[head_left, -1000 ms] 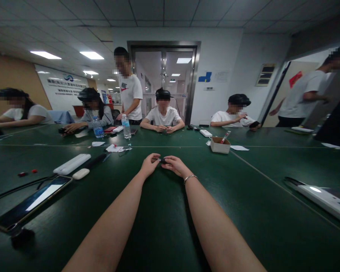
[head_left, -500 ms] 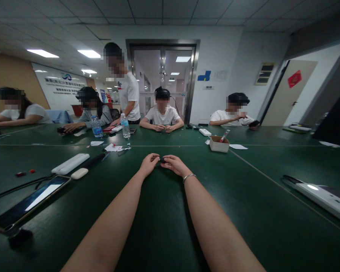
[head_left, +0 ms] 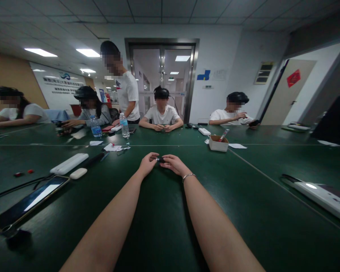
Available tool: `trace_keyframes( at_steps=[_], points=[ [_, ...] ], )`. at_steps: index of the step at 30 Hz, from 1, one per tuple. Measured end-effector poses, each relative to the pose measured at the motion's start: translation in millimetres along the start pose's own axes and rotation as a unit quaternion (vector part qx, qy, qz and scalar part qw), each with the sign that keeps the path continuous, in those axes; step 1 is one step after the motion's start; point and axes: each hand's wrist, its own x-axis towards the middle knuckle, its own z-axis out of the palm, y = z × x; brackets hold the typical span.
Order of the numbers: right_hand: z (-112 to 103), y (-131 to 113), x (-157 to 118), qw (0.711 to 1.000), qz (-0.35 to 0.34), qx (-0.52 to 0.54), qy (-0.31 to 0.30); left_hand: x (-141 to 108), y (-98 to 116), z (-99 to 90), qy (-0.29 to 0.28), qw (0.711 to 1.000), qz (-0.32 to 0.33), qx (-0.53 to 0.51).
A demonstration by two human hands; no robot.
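Both arms reach out over the green table, and the hands meet in front of me. Between them is a small black stick with a silvery end (head_left: pixel 159 160), too small to name surely. The fingers of my right hand (head_left: pixel 174 165), with a bangle at the wrist, are closed on its dark part. My left hand (head_left: pixel 148 164) pinches at the silvery left end; whether its fingertips hold a separate piece is hidden.
On the left lie a phone (head_left: pixel 28 206), a white earbud case (head_left: pixel 78 173) and a long white case (head_left: pixel 69 163). Ahead stand a small box (head_left: pixel 218 144) and two water bottles (head_left: pixel 124 126). A white device (head_left: pixel 323 196) lies right. Several people are around the table's far side.
My left hand has shifted slightly left, and the silvery end of the black stick now shows more between the hands. My right hand stays nearly still.
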Motion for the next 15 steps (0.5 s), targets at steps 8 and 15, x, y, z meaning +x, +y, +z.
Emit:
trace_keyframes(
  at_steps=[8,15],
  points=[
    [1.9,-3.1,-3.3,1.000,0.003,0.001,-0.006,-1.2,3.7,0.7,-0.023,0.998,-0.052,-0.011],
    [4.7,-5.5,-4.8,1.000,0.009,0.007,0.010,-0.2,7.7,-1.0,0.004,0.996,-0.069,-0.059]
  ],
)
